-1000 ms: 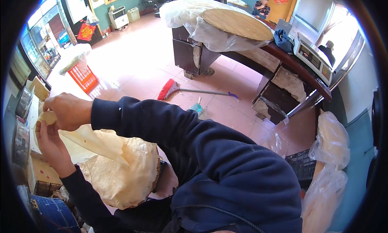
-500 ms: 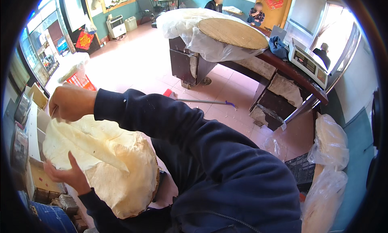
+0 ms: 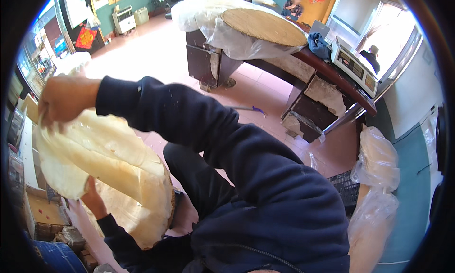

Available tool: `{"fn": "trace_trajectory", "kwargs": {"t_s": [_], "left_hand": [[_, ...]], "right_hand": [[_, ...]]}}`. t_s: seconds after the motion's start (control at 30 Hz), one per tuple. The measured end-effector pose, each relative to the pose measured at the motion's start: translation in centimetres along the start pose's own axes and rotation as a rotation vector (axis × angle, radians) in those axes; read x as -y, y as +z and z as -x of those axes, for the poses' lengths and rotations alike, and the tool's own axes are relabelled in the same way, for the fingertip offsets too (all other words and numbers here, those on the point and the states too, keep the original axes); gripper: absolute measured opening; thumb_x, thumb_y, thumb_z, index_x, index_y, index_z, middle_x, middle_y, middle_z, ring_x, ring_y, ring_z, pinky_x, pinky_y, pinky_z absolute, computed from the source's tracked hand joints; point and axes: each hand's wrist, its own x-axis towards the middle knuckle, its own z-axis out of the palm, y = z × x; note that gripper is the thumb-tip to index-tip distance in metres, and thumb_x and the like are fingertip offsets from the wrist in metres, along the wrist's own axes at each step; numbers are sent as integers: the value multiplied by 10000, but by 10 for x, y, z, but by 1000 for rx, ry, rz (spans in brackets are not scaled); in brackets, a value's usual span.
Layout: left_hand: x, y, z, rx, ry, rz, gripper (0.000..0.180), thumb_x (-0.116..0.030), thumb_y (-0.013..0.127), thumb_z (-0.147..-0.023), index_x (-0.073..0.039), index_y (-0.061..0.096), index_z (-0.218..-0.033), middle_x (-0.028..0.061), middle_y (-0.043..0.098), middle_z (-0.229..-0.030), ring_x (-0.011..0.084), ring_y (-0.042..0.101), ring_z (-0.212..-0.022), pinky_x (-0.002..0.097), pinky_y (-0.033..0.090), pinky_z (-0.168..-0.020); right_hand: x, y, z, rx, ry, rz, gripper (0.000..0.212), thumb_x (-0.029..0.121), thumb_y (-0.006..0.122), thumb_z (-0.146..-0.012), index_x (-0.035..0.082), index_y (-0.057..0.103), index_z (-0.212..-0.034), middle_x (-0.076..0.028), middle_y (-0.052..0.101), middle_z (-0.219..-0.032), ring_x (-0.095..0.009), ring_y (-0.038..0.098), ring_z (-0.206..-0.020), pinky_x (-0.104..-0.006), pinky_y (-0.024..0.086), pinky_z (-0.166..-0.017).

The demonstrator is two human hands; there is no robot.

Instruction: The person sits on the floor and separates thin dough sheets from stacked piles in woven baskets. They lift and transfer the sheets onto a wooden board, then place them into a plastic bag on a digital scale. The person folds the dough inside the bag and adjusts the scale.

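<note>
A thin, pale yellow flatbread sheet (image 3: 64, 166) hangs in a fold over a pile of similar sheets (image 3: 130, 209). My right hand (image 3: 66, 100) pinches its far upper edge, fingers closed and slightly blurred. Low down at the sheet's near edge is my left hand (image 3: 96, 203); its thumb side shows while the sheet covers the other fingers. Whether that hand grips the sheet or only props it cannot be told. The pile is broad and round, with a brownish rim along its right side.
Beyond my right arm stands a dark desk (image 3: 201, 62) bearing a round woven board (image 3: 265, 26), plastic sheeting, a blue cloth (image 3: 319, 45) and a scale (image 3: 354, 67). Plastic-wrapped bundles (image 3: 377, 159) line the right wall. Several people sit at the back. Boxes (image 3: 45, 211) stand at left.
The view has shifted, moving the room left and up. My left hand, spread beside the sheet before, is now partly behind its edge. My right hand still holds the sheet, which now hangs more open.
</note>
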Motion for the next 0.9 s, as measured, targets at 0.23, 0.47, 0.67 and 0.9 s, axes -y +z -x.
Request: {"fn": "trace_trajectory", "kwargs": {"t_s": [0.23, 0.47, 0.67, 0.9], "left_hand": [[-53, -77, -44, -146, 114, -125, 221, -150, 586, -869, 23, 663, -982, 164, 660, -828, 260, 631, -785, 334, 487, -723], [-137, -160, -122, -290, 443, -778, 497, -440, 649, -789, 15, 635, -990, 237, 632, -937, 386, 595, -906, 389, 467, -790], [-170, -177, -71, -319, 739, -965, 210, -228, 627, -819, -61, 658, -942, 159, 642, -914, 299, 618, -845, 366, 486, -742], [-80, -89, 106, -9, 603, -995, 110, -53, 569, -745, -84, 612, -841, 76, 598, -757, 235, 596, -693, 345, 471, -587]], "right_hand": [[-64, -24, -30, -10, -604, 280, 180, 195, 655, -783, 48, 660, -886, -99, 665, -877, -232, 629, -758, -329, 493, -676], [-96, -12, -48, -112, -228, 176, 268, 219, 581, -902, -5, 655, -1031, -106, 679, -934, -184, 660, -831, -266, 521, -790], [-133, 15, -34, -179, -506, 587, 222, 13, 521, -849, 55, 681, -998, -94, 675, -974, -220, 640, -914, -296, 497, -817], [-155, 101, 128, 8, 292, 94, 166, 139, 624, -842, 32, 684, -954, -147, 680, -864, -228, 648, -753, -316, 493, -704]]}}
